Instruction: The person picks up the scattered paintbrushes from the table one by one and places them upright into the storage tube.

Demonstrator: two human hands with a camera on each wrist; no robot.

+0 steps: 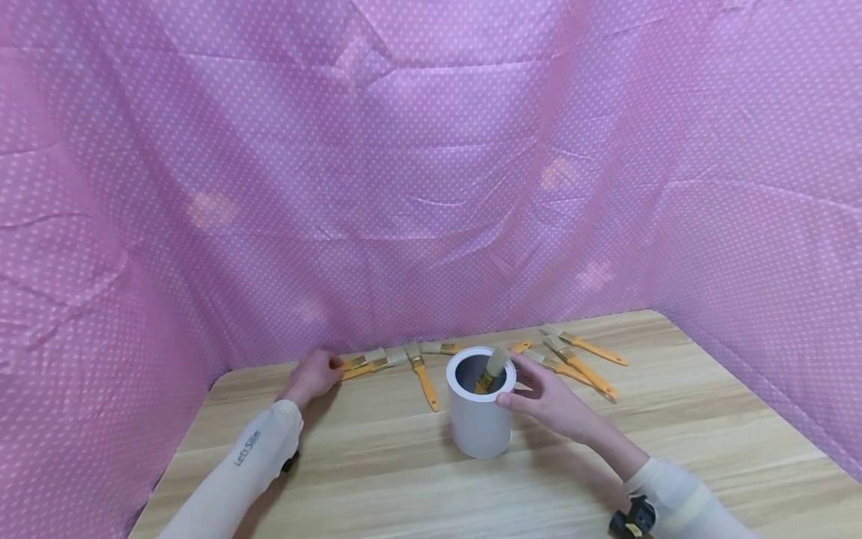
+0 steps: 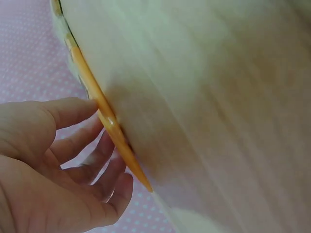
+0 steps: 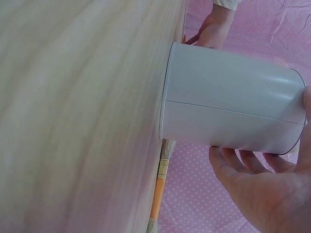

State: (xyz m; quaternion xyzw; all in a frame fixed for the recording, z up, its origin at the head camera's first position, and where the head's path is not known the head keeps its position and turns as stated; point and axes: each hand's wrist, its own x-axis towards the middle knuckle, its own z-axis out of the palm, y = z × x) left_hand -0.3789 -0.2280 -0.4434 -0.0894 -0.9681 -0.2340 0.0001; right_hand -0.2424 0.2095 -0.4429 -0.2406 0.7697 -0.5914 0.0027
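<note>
My left hand is at the far left of the table, with thumb and forefinger pinching the orange handle of a paintbrush; the other fingers curl loosely below it. A white cylindrical can stands upright near the middle. My right hand grips it near its top from the right, thumb at the rim and fingers round the far side. Inside the can leans one paintbrush, pale bristles up and handle down, its lower part hidden by the wall.
On the wooden table lie several more orange-handled paintbrushes. One paintbrush is left of the can, and a loose group with this paintbrush is to its right. A pink dotted cloth hangs behind and at both sides.
</note>
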